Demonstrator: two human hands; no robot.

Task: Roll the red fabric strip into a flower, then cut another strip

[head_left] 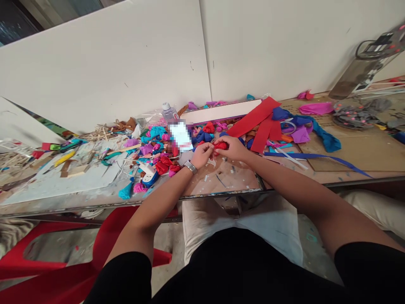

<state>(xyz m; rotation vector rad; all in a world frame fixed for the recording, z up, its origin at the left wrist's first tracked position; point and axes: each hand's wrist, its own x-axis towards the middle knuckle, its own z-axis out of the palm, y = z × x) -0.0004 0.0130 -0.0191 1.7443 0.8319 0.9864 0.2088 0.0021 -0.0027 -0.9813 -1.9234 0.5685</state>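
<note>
Between my two hands, just above the table's front part, is a small red crepe paper flower [220, 146], rolled and crumpled. My right hand [232, 147] has its fingers wrapped round it from the right. My left hand [203, 154], with a watch [190, 166] on the wrist, pinches at the flower's left side; what its fingertips hold is partly hidden. Beyond my right hand lie long red crepe paper strips [256, 120]. Finished-looking red paper flowers [163, 164] lie left of my left hand, among many purple, pink and blue ones.
A blurred, lit phone [181, 136] leans by a clear bottle [170, 112]. Wooden sticks [106, 131], a yellow cutter [64, 158] and a blue-and-white device [149, 177] lie leftward. A blue ribbon [319, 157] and a grey bottle [351, 78] are rightward. A red chair [110, 236] stands lower left.
</note>
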